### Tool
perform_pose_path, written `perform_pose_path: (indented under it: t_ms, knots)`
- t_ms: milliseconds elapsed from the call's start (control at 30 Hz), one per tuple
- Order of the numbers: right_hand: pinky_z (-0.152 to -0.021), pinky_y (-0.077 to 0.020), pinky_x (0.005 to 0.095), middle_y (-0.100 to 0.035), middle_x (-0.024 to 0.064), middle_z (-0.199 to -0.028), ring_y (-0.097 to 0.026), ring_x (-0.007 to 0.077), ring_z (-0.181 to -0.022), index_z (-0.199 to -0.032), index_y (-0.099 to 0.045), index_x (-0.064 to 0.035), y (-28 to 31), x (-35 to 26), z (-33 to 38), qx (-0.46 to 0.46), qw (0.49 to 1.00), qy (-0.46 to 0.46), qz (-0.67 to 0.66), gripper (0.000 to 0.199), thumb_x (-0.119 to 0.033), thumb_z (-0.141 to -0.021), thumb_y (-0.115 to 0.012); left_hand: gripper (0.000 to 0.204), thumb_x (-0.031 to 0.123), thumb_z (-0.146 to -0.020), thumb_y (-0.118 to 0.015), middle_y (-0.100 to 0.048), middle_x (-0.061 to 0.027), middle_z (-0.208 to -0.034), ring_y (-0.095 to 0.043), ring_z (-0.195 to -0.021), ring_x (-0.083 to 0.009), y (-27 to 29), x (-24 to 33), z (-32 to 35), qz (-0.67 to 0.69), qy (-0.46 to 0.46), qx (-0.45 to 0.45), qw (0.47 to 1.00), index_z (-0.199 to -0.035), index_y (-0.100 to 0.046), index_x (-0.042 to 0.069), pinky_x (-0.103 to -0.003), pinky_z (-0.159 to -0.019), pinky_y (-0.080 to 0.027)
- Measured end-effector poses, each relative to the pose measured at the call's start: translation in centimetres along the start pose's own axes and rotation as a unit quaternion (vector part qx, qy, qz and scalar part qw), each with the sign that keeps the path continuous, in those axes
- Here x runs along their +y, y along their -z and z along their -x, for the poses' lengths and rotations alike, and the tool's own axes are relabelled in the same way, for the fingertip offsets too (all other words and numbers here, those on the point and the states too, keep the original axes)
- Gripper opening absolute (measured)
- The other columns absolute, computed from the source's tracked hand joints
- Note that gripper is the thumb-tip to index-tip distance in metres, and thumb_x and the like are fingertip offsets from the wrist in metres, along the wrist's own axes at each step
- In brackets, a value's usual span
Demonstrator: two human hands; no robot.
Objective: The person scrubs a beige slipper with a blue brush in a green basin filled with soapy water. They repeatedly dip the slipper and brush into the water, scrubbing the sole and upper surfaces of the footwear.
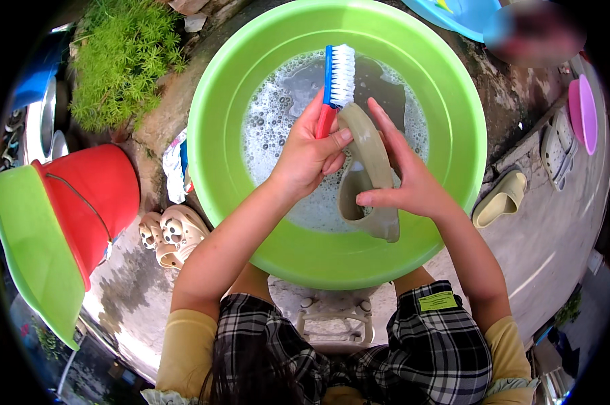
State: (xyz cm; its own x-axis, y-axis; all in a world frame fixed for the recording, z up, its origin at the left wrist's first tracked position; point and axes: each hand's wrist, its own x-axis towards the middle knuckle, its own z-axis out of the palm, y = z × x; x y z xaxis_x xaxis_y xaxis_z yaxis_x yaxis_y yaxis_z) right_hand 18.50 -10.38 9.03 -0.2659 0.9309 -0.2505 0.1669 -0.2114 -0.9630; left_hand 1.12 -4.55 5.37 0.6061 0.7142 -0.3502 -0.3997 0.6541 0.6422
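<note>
My left hand [311, 152] grips a scrub brush [336, 81] with a red and blue handle and white bristles, held upright over a big green basin [217, 101] of soapy water. The bristles sit at the top edge of a grey-beige slipper [367, 177]. My right hand [406, 179] holds that slipper on its side above the water, fingers spread along its sole and strap. Both forearms come in from the lower edge over my checked shorts.
A red bucket [92, 196] and a second green basin [28, 250] stand at left. A beige clog pair [173, 233] lies beside the basin. Another beige slipper [500, 199] and white clogs [558, 145] lie at right, near a pink lid [584, 111]. Green plants [122, 57] grow at upper left.
</note>
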Motion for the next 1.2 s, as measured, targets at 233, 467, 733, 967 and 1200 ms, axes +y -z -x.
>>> perform_pose_path:
  t_ms: [233,467,733,967,1200]
  knots:
    - [-0.091,-0.0427,0.0388,-0.045,0.0155,-0.127,-0.051,0.0253,-0.107,-0.145,-0.008,-0.0110,-0.3,1.7,-0.6,0.141,0.986,-0.082,-0.027,0.105,-0.024,-0.067,-0.077,0.056,0.008,-0.088,-0.055,-0.056,-0.0066,-0.082,-0.050,-0.061,-0.0158,-0.3,-0.7,0.2,-0.429,-0.206,0.105,0.873,-0.139,-0.034,0.012,-0.028,-0.060,-0.044]
    - [-0.093,-0.0409,0.0392,-0.038,0.0229,-0.130,-0.045,0.0359,-0.111,-0.145,-0.006,-0.0084,0.5,4.1,-0.4,0.161,0.975,-0.113,0.103,0.108,-0.016,-0.060,-0.073,0.051,0.015,-0.093,-0.042,-0.053,-0.0174,-0.072,-0.056,-0.063,-0.0344,-2.6,-3.0,3.4,-0.622,-0.165,0.033,0.765,-0.140,-0.027,0.005,-0.044,-0.059,-0.046]
    - [-0.089,-0.0426,0.0418,-0.042,0.0256,-0.113,-0.046,0.0371,-0.104,-0.145,-0.003,-0.0108,-0.3,4.0,-1.2,0.155,0.945,-0.146,0.246,0.113,-0.018,-0.059,-0.076,0.058,0.015,-0.093,-0.040,-0.057,-0.0229,-0.070,-0.057,-0.060,-0.0370,-4.0,-2.6,4.8,-0.591,-0.005,0.032,0.806,-0.141,-0.013,-0.003,-0.043,-0.056,-0.043]
    - [-0.090,-0.0399,0.0400,-0.046,0.0247,-0.114,-0.045,0.0345,-0.102,-0.145,-0.008,-0.0080,-1.8,4.3,-1.3,0.112,0.956,-0.043,0.269,0.108,-0.021,-0.062,-0.076,0.063,0.017,-0.092,-0.038,-0.051,-0.0208,-0.053,-0.052,-0.047,-0.0374,-2.5,0.2,3.1,-0.586,-0.003,0.078,0.806,-0.138,-0.006,-0.011,-0.047,-0.049,-0.040]
    - [-0.092,-0.0395,0.0404,-0.042,0.0272,-0.115,-0.045,0.0359,-0.105,-0.145,-0.007,-0.0081,-2.7,4.0,-0.8,0.054,0.955,-0.071,0.282,0.111,-0.025,-0.060,-0.076,0.067,0.017,-0.092,-0.037,-0.050,-0.0184,-0.050,-0.050,-0.042,-0.0345,-2.1,-1.4,4.5,-0.600,-0.020,0.084,0.795,-0.136,0.003,-0.014,-0.046,-0.045,-0.039]
